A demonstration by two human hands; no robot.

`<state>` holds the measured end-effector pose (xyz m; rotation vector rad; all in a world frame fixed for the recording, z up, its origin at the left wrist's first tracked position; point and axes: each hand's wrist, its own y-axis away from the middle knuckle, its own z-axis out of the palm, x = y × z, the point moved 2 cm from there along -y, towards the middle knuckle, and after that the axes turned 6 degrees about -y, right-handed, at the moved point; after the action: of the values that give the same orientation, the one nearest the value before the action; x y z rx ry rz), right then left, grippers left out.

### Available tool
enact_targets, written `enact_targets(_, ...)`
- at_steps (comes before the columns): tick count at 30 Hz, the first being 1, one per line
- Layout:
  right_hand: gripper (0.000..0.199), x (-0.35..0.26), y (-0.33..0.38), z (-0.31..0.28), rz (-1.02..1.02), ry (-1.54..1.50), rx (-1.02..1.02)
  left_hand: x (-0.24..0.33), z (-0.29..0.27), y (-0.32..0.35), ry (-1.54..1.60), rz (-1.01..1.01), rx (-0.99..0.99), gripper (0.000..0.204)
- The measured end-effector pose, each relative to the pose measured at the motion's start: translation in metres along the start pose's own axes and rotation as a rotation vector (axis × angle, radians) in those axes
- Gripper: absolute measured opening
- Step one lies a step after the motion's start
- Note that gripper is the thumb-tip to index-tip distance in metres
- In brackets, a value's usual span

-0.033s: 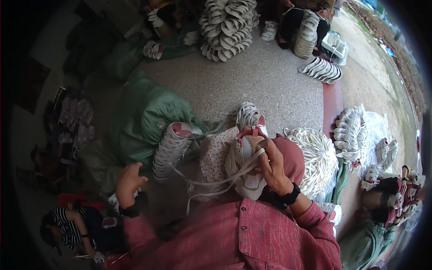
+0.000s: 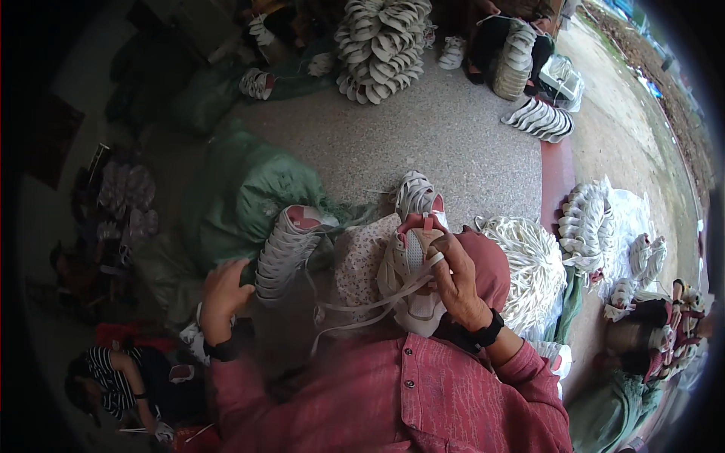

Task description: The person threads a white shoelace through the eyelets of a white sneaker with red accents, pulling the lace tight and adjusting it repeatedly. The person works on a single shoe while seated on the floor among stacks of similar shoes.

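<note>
Nothing has moved since the earlier frame: both hands and the shoe sit as they did. The shoe (image 2: 411, 275), white with pink trim, is held up over the person's lap, its long axis running near vertical in the picture, pink tongue end away from the person. The right hand (image 2: 457, 283) has its grip closed on the shoe's upper, fingers curled over the lacing, wrist bent, with a black band at the wrist. White laces (image 2: 362, 309) trail from the shoe left and down across the lap. The left hand (image 2: 225, 291) is well apart from the shoe, palm down with fingers bent, resting on the edge of a green sack (image 2: 242, 196) just beside a stack of shoes (image 2: 285, 249); whether its grip holds anything I cannot tell. The sack lies open on the floor (image 2: 453, 143), the stack leaning out of its mouth. Right of the shoe, a bundle of white laces (image 2: 532, 264) lies heaped. Further off on the floor stand piles of soles (image 2: 377, 45), near its far edge.
</note>
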<state>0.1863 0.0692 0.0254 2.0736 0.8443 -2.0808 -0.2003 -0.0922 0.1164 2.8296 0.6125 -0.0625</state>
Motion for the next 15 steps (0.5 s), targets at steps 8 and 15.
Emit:
enact_targets(8, 0.014, -0.097, -0.007, -0.032, 0.027, -0.438, -0.041, 0.220, 0.010, -0.050, 0.560, 1.082, 0.335, 0.023)
enact_targets(15, 0.024, -0.105, -0.012, -0.227, -0.104, -0.841, 0.288, 0.225, 0.019, -0.052, 0.399, 1.130, 0.201, 0.028)
